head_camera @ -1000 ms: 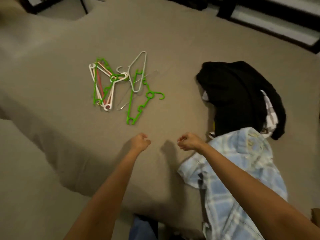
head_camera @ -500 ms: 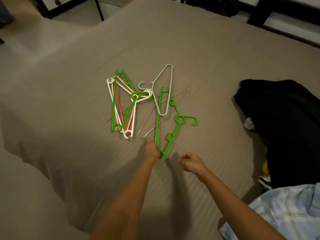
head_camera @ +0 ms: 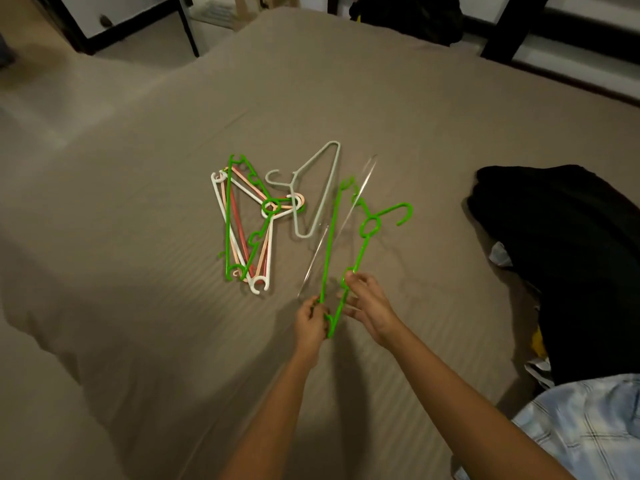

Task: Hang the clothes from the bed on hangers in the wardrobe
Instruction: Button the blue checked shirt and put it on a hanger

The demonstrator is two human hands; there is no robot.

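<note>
Left grip is closed on the near corner of a green hanger, fingers curled round the bottom bar. Right grip pinches the same hanger's shoulder arm with fingertips, just above the left. The hanger's hook points away to the right. Can't tell if the far end touches the bed.

A thin wire hanger, blurred, crosses under the green one. A pale grey hanger lies just beside it on the left. Further left is a hanger pile in green, white and pink, overlapping, apart from the held one.

Clothes are on the bed's right side. A black garment lies well apart from the hangers, and a light-blue plaid shirt sits at the near right corner, touching the black one.

Bare bed cover lies between the hangers and the clothes and beyond the hangers to the far edge. The bed's left edge drops to the floor at near left. Dark frame legs and a dark bag stand past the far edge.
</note>
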